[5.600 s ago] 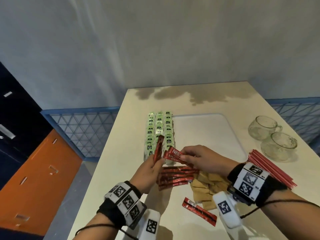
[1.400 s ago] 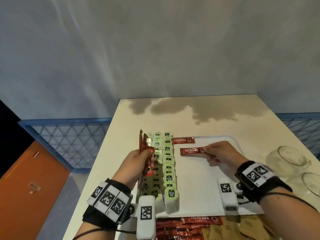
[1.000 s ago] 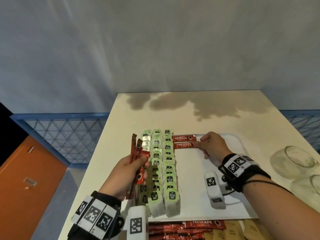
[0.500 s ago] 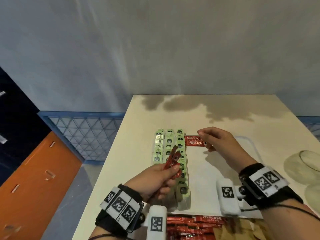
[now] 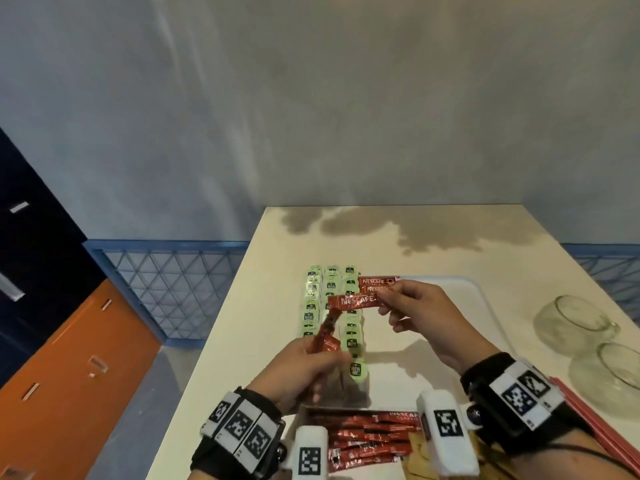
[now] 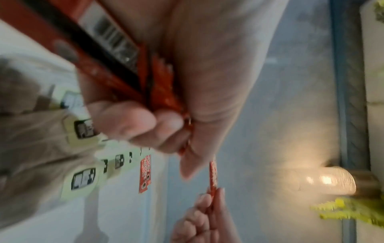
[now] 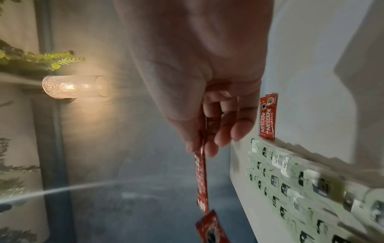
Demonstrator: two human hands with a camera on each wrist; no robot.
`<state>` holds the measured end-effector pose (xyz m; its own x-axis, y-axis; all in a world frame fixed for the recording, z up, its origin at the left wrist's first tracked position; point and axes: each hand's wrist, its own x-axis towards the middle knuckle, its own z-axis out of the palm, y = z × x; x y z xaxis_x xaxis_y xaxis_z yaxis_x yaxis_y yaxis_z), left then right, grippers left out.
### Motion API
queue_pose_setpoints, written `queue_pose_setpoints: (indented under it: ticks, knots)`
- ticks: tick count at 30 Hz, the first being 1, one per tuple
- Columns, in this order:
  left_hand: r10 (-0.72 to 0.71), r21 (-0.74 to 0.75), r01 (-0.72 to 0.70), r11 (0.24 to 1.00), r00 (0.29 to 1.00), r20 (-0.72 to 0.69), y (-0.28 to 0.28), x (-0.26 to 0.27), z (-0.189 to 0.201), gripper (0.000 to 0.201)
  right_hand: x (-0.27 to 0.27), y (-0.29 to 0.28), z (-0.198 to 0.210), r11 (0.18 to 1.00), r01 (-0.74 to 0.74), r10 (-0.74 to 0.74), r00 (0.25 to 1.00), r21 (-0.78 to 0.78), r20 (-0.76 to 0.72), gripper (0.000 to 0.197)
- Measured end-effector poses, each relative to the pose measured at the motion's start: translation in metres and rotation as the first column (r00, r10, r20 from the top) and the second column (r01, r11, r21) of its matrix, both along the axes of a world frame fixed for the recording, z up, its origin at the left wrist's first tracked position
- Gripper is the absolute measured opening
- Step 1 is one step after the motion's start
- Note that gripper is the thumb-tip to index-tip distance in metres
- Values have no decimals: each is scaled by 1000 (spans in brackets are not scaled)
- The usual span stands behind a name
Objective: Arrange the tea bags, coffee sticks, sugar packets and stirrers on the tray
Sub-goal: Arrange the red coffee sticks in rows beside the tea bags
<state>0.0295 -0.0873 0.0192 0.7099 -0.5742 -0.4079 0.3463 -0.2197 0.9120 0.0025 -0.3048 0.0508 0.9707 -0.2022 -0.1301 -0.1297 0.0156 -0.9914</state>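
The right hand (image 5: 414, 308) pinches one light, limp coffee stick (image 5: 353, 302) by its end above the tray (image 5: 485, 306), at twelve o'clock from the left hand (image 5: 304, 367), which grips spare sticks (image 5: 323, 336).

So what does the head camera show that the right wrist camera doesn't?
Only the head view shows the left hand gripping a bundle of coffee sticks, the two glass cups, the spare coffee sticks lying off the tray's near edge, and the red stirrers.

Only the right wrist view shows a lit wall lamp and green foliage.

Both show the right hand pinching one coffee stick, the two sticks already on the tray, and the rows of green tea bags.
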Motion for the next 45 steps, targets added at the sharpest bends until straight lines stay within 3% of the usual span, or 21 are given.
queue_pose_setpoints:
  ticks: [2, 4, 7, 10, 13, 17, 21, 24, 27, 32, 34, 37, 45]
  knots:
    - [239, -127, -254, 959, 963, -124, 0, -5, -3, 24, -4, 2, 0, 999, 24, -24, 1000, 34, -16, 15]
    - [356, -193, -386, 902, 918, -175, -4, -7, -3, 31, -6, 8, -1, 999, 27, -27, 999, 46, -18, 15]
    - [422, -190, -440, 877, 897, -128, -11, -10, 3, 38, -12, 17, -2, 999, 6, -5, 1000, 41, -26, 14]
    - [478, -154, -482, 863, 876, -60, -14, -7, 6, 30, -17, 20, -3, 1000, -27, 28, 998, 14, -50, 15]
    - [511, -181, -517, 836, 855, -81, -19, -5, 6, 23, -17, 19, -2, 997, -81, 79, 994, -15, -81, 12]
    - [490, -192, -493, 848, 869, -69, -30, -11, 6, 23, -12, 23, 1, 976, -192, 184, 979, -105, -87, 12]
    - [491, -180, -495, 850, 868, -70, -37, -12, 3, 24, -5, 21, -3, 974, -184, 174, 981, -130, -86, 16]
    - [524, -197, -533, 823, 846, -101, -38, -6, 1, 21, -2, 12, -9, 991, -103, 94, 990, -80, -105, 24]
    - [516, -175, -523, 834, 852, -87, -36, 2, -4, 22, 2, 1, -16, 997, -82, 82, 987, 7, -140, 16]
    - [383, -190, -424, 885, 898, -217, -27, 14, -7, 35, 14, -32, -27, 992, -45, 68, 978, 118, -197, 14]
    - [326, -224, -397, 890, 897, -299, -20, 24, -5, 38, 23, -54, -34, 998, 14, 0, 972, 56, -235, 16]
    - [292, -224, -358, 907, 915, -279, -9, 33, -3, 41, 33, -77, -49, 988, 106, -134, 947, -111, -293, 16]
    - [245, -173, -276, 945, 952, -183, -9, 42, -17, 35, 72, -80, -93, 964, 201, -249, 910, -173, -331, 12]
